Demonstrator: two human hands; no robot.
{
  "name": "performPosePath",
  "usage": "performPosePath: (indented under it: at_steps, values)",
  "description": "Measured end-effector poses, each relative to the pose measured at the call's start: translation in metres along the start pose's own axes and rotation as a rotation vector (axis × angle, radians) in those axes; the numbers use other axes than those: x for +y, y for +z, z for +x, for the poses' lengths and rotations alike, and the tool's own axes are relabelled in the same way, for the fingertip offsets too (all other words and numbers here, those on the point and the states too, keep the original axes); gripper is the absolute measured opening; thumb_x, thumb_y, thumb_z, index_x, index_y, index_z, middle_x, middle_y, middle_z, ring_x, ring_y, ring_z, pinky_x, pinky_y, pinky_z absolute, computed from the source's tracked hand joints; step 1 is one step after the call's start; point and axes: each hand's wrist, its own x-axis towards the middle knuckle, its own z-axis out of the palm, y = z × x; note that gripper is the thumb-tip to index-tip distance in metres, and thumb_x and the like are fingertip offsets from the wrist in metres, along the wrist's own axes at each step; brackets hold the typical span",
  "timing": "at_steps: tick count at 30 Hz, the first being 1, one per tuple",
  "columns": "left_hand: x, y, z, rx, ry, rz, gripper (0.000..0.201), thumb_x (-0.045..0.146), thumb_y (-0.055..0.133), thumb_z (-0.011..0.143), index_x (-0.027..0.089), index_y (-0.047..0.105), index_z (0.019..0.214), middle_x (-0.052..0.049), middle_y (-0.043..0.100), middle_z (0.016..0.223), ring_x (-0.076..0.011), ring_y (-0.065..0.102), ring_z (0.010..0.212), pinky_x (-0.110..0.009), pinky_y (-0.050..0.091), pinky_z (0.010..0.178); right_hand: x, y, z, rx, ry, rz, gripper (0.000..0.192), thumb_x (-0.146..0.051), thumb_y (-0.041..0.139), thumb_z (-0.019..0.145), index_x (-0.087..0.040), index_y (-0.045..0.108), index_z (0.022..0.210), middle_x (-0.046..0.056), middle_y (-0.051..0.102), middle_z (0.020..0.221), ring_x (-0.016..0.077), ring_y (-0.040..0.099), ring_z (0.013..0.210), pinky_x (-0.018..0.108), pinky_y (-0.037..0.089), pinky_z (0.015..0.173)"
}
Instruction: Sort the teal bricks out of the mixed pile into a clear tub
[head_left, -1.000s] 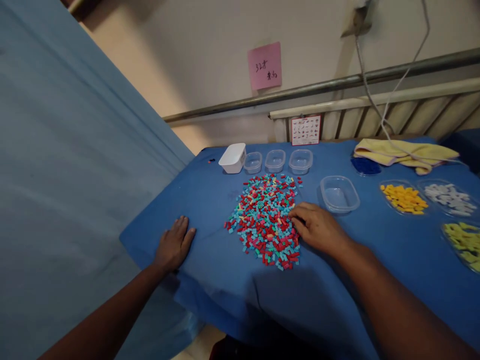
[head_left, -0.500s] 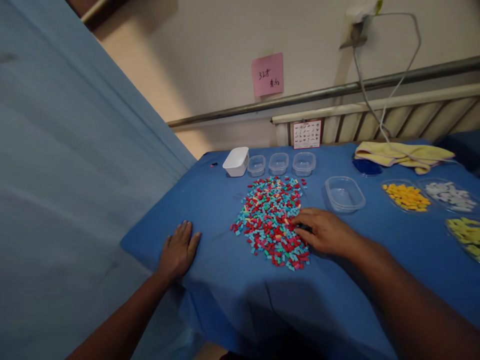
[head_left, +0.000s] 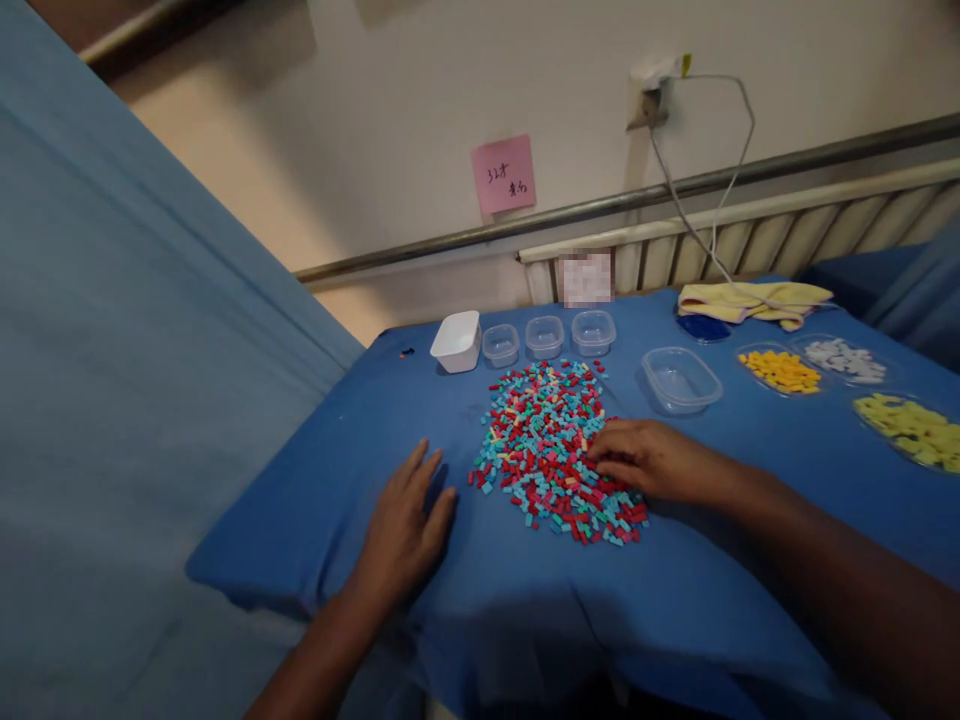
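**Hands at a heap of small coloured bricks**

Bricks, hundreds of them, lie in a loose pile (head_left: 553, 450) of red, light-blue, teal and a few yellow pcs at the centre of a table under a blue cloth (head_left: 525, 610). Each pc is a tiny rectangular block; the heap is flat, one layer thick in most places, with strays round its edge. The right hand (head_left: 645, 460) rests palm-down on the pile's right edge, fingers curled inward over the pcs, apparently picking; whether anything is pinched beneath them can't be told. The left hand (head_left: 401, 530) lies flat on the cloth just left of the heap, fingers spread and holding nothing, likely bracing the cloth.

Behind the pile stand a white tub (head_left: 457, 342) and three small clear tubs (head_left: 545, 337) in a row, all looking bare inside, probably set close for reach. A bigger clear tub (head_left: 680, 379) sits to the right, near the right hand. Further right, shallow dishes hold orange pcs (head_left: 780, 370), white pcs (head_left: 844, 360) and yellow-green pcs (head_left: 911, 430), one colour per dish. A yellow towel (head_left: 750, 300) lies at the back; a pink note (head_left: 504, 175) is stuck on the wall.
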Motion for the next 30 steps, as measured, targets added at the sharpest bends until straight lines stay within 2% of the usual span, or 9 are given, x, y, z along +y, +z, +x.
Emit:
performPosePath:
  at_steps: [2, 6, 11, 14, 16, 20, 24, 27, 30]
  values:
    - [0.032, 0.008, 0.025, 0.023, 0.125, -0.140, 0.056, 0.049, 0.055, 0.113, 0.019, 0.063, 0.159, -0.018, 0.056, 0.171, -0.0322, 0.058, 0.156, -0.055, 0.051, 0.128, 0.005, 0.002, -0.001, 0.059, 0.096, 0.048, 0.019, -0.025, 0.065, 0.105, -0.023, 0.082, 0.114, 0.006, 0.081, 0.105, 0.0213, 0.076, 0.094, 0.036, 0.058, 0.086]
    - [0.091, 0.023, 0.082, -0.079, 0.356, -0.281, 0.039, 0.034, 0.059, 0.112, 0.020, 0.072, 0.147, -0.014, 0.070, 0.155, -0.0298, 0.066, 0.144, -0.049, 0.056, 0.122, 0.014, 0.005, -0.002, 0.130, 0.273, 0.344, 0.025, -0.036, 0.069, 0.103, -0.024, 0.081, 0.120, 0.005, 0.081, 0.101, 0.0214, 0.076, 0.085, 0.036, 0.062, 0.077]
    - [0.130, 0.026, 0.133, -0.312, 0.509, -0.243, 0.029, 0.018, 0.059, 0.107, 0.020, 0.081, 0.127, -0.010, 0.078, 0.121, -0.0273, 0.074, 0.118, -0.043, 0.060, 0.104, 0.019, 0.004, -0.001, 0.210, 0.338, 0.513, 0.026, -0.042, 0.079, 0.096, -0.024, 0.082, 0.115, 0.007, 0.084, 0.108, 0.0234, 0.078, 0.093, 0.042, 0.065, 0.088]
    - [0.136, 0.026, 0.144, -0.438, 0.555, -0.180, 0.028, 0.019, 0.060, 0.105, 0.020, 0.081, 0.124, -0.010, 0.075, 0.113, -0.0264, 0.072, 0.108, -0.039, 0.059, 0.092, 0.018, 0.002, -0.002, 0.221, 0.345, 0.501, 0.024, -0.038, 0.077, 0.097, -0.023, 0.082, 0.115, 0.007, 0.084, 0.110, 0.0232, 0.078, 0.097, 0.040, 0.064, 0.089]
    - [0.133, 0.029, 0.144, -0.449, 0.566, -0.189, 0.029, 0.018, 0.060, 0.104, 0.020, 0.081, 0.125, -0.009, 0.072, 0.112, -0.0247, 0.071, 0.103, -0.037, 0.056, 0.086, 0.016, 0.002, -0.003, 0.201, 0.348, 0.484, 0.024, -0.036, 0.075, 0.099, -0.023, 0.082, 0.117, 0.007, 0.084, 0.109, 0.0218, 0.078, 0.095, 0.038, 0.064, 0.087]
    - [0.116, 0.041, 0.138, -0.380, 0.602, -0.265, 0.028, 0.020, 0.057, 0.106, 0.021, 0.080, 0.121, -0.008, 0.071, 0.108, -0.0238, 0.069, 0.100, -0.038, 0.055, 0.085, 0.011, -0.002, -0.004, 0.171, 0.318, 0.347, 0.023, -0.030, 0.070, 0.101, -0.023, 0.081, 0.121, 0.008, 0.082, 0.118, 0.0229, 0.077, 0.103, 0.040, 0.064, 0.092]
    - [0.100, 0.052, 0.135, -0.228, 0.594, -0.313, 0.028, 0.021, 0.053, 0.109, 0.019, 0.078, 0.121, -0.010, 0.074, 0.111, -0.0251, 0.070, 0.105, -0.041, 0.058, 0.091, 0.003, -0.016, -0.005, 0.237, 0.290, 0.106, 0.021, -0.029, 0.067, 0.104, -0.025, 0.080, 0.120, 0.010, 0.082, 0.123, 0.0256, 0.078, 0.110, 0.043, 0.063, 0.098]
    - [0.104, 0.052, 0.134, -0.099, 0.597, -0.399, 0.030, 0.021, 0.051, 0.111, 0.017, 0.077, 0.127, -0.013, 0.076, 0.121, -0.0266, 0.071, 0.112, -0.044, 0.059, 0.098, -0.003, -0.031, -0.008, 0.189, 0.264, -0.074, 0.019, -0.030, 0.067, 0.107, -0.025, 0.081, 0.118, 0.009, 0.083, 0.114, 0.0241, 0.078, 0.102, 0.038, 0.062, 0.089]
    - [0.119, 0.045, 0.124, -0.112, 0.770, -0.505, 0.030, 0.030, 0.057, 0.112, 0.018, 0.077, 0.131, -0.014, 0.076, 0.135, -0.0285, 0.070, 0.126, -0.048, 0.056, 0.109, -0.007, -0.043, -0.013, 0.055, 0.225, -0.167, 0.017, -0.030, 0.067, 0.107, -0.025, 0.082, 0.115, 0.006, 0.083, 0.105, 0.0216, 0.078, 0.094, 0.034, 0.059, 0.084]
